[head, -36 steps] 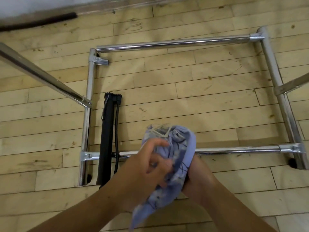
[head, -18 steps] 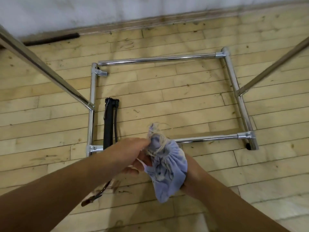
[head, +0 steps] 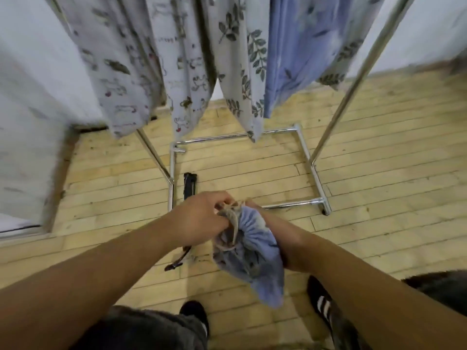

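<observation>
A striped shoe point(head: 321, 302) at 5 o'clock is cut off by a leg. At centre the left hand point(head: 199, 219) pinches the gathered neck of the blue cloth bundle point(head: 252, 251). The right hand point(head: 269, 221), at the bundle's 3 o'clock, is mostly hidden, so its grip cannot be told. Farther off, blurred sheets point(head: 227, 59) at 12 hide the top of the rack point(head: 311, 170).
</observation>
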Available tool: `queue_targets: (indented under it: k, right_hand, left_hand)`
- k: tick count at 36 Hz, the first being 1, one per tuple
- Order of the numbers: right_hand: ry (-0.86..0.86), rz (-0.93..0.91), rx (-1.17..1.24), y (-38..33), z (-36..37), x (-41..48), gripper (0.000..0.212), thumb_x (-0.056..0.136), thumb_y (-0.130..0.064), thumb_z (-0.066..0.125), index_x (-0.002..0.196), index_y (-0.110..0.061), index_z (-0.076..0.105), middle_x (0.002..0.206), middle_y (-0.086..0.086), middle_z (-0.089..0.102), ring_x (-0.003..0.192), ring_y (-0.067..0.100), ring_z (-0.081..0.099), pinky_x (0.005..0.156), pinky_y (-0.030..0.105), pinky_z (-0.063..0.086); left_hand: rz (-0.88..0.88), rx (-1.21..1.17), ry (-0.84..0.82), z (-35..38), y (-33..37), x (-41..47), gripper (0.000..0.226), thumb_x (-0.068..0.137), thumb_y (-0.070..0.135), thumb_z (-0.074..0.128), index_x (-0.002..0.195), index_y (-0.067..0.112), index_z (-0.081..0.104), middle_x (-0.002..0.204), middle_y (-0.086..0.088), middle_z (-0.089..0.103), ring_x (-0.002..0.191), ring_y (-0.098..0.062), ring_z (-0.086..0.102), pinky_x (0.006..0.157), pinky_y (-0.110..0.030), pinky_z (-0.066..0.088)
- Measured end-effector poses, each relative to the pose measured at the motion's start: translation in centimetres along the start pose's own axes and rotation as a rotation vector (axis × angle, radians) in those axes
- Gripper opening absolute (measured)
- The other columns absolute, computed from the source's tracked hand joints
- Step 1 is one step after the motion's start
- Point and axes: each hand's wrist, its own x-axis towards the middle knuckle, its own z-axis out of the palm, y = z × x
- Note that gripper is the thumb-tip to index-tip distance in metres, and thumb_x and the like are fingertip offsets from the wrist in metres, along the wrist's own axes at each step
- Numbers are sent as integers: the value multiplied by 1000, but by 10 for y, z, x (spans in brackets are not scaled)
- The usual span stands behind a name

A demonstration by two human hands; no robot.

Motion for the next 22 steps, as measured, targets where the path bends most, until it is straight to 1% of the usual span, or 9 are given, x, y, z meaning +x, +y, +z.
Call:
queue_targets:
  k: [1,2,4,7,9,12,15,19,22]
  right_hand:
    - [-74,0,56,1,0,-9,72,106,-51,33,128,10,64,134,31,62,120,28,60,113,48,41]
    - [-177,27,73,1,-1,-23,75,98,-64,40,134,-2,65,136,23,64,125,28,62,115,47,40]
    - [-251,14,29,4,-5,-45,76,90,-77,46,135,-19,67,133,11,69,125,28,65,116,47,41]
    - [-88,-163,-360,14,-6,-81,64,86,-78,57,120,-27,75,116,-1,78,110,19,73,105,47,52]
    - [46,-270,-528,20,-4,-103,40,92,-61,63,109,-28,78,100,-8,80,95,9,76,94,41,60]
    - [180,-327,-523,29,-9,-120,25,98,-45,63,95,-26,80,87,-13,80,81,0,74,79,27,59]
    - [220,-334,-463,39,-20,-129,31,101,-44,59,94,-21,80,90,-7,80,87,9,76,86,35,59]
    - [234,-284,-331,54,-33,-133,43,97,-53,60,105,-16,79,100,3,80,96,23,77,98,52,57]
    - [232,-272,-220,62,-40,-130,48,92,-58,64,110,-15,77,103,6,80,97,27,77,99,54,56]
  left_hand:
    - [-9,-14,31,1,5,-13,19,91,17,59,83,34,58,84,12,58,82,-17,59,65,-29,46]
    - [-23,-28,65,2,12,-24,18,90,16,58,78,28,57,78,6,58,75,-18,58,61,-29,42]
    - [-54,-49,110,7,23,-45,9,90,17,59,83,17,64,76,-5,64,67,-18,59,57,-27,40]
    - [-69,-179,145,20,35,-67,10,89,13,60,82,8,65,65,-8,60,49,-11,51,45,-20,35]
    - [-47,-224,164,31,41,-81,10,91,15,63,82,10,67,66,-3,60,52,-9,51,43,-18,35]
    - [-30,-360,197,45,49,-96,15,91,19,68,105,23,72,95,3,73,76,-11,68,59,-16,51]
    - [-33,-565,193,59,54,-108,31,91,19,73,118,31,65,118,6,69,95,-15,73,77,-26,61]
    - [-5,-567,336,81,55,-125,15,92,25,74,100,30,62,108,8,73,89,-18,72,83,-43,63]
    - [42,-547,346,92,53,-133,15,92,26,73,96,34,61,99,14,73,81,-13,67,86,-48,59]
